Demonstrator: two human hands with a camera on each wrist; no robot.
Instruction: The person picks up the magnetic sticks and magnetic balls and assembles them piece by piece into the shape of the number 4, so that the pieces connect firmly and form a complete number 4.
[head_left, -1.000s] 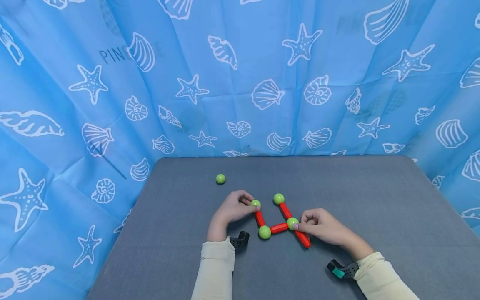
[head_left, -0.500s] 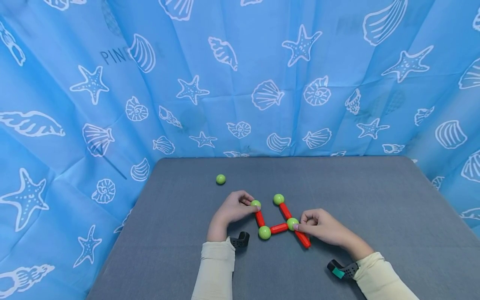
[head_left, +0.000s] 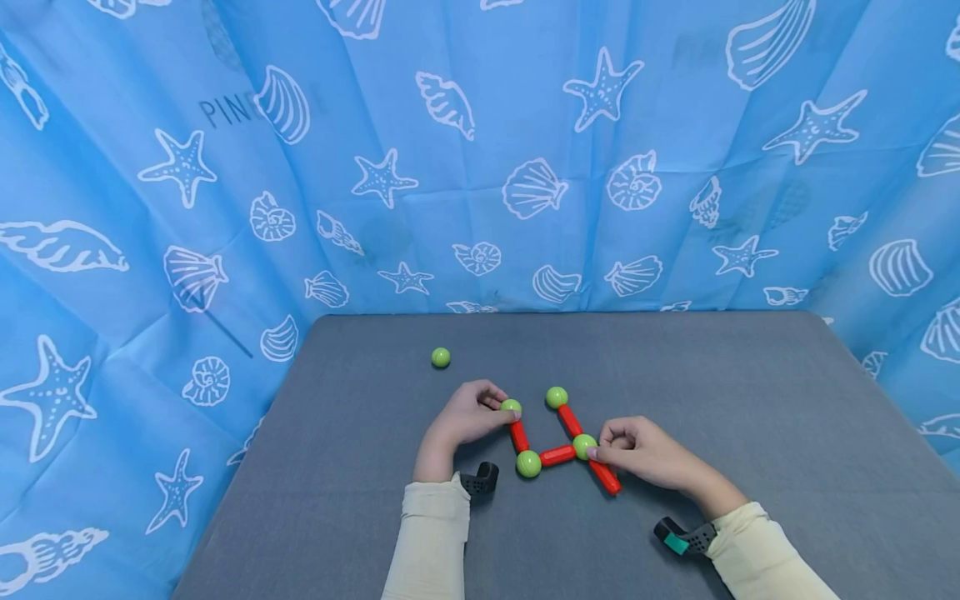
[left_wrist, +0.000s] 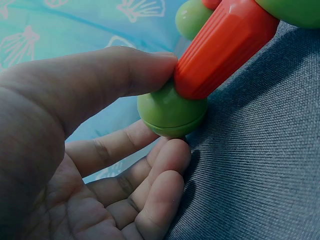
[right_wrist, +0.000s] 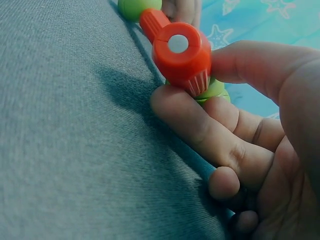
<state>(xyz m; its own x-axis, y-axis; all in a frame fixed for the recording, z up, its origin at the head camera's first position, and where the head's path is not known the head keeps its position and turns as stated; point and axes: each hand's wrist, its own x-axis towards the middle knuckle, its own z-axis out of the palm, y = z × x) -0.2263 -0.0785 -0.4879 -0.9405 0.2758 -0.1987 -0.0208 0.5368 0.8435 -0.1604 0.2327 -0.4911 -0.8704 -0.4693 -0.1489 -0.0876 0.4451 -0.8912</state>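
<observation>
Green balls and red ribbed rods form a joined shape on the table, like a U with an extra leg. My left hand (head_left: 465, 417) pinches the ball (left_wrist: 172, 112) at the tip of the left rod (head_left: 520, 436). That rod runs down to a corner ball (head_left: 528, 464). A cross rod (head_left: 558, 455) links it to the right junction ball (head_left: 583, 447), which my right hand (head_left: 648, 454) holds between thumb and fingers. From there one rod (head_left: 569, 421) leads up to a far ball (head_left: 557, 397). Another rod (right_wrist: 182, 57) points toward me, its bare end showing a pale disc.
A loose green ball (head_left: 441, 357) lies farther back on the grey cloth-covered table (head_left: 322, 500), left of the shape. Behind the table's far edge hangs a blue curtain (head_left: 480, 167) printed with shells and starfish. Each wrist wears a black band (head_left: 686, 537).
</observation>
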